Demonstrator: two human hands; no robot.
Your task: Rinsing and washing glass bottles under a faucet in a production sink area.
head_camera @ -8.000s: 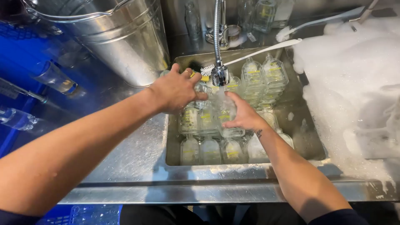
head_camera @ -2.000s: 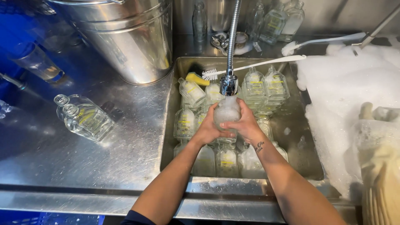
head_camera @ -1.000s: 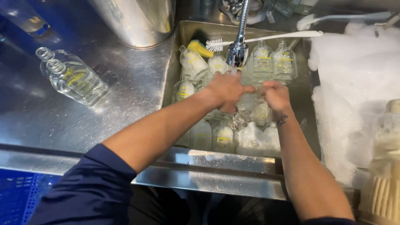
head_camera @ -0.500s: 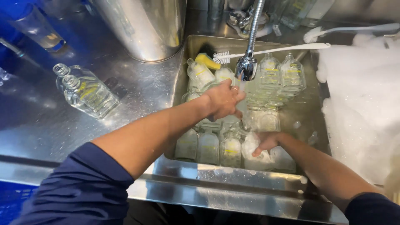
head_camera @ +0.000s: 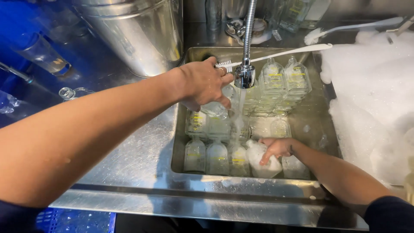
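Sink [head_camera: 317, 129] at centre frame, packed with clear glass bottles under a running tap [head_camera: 245, 75].
Bucket [head_camera: 138, 30] of shiny metal fills the upper left, foam [head_camera: 371, 103] heaps up on the right. Left hand [head_camera: 206, 84] is curled around a clear bottle [head_camera: 214, 108] just beside the water stream; lower down, right hand [head_camera: 276, 148] lies fingers-spread on a soapy bottle [head_camera: 261, 159] at the sink's near wall.

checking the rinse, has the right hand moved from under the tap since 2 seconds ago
Yes. The right hand has dropped away from the faucet head to the sink's near edge, resting on a foamy bottle.
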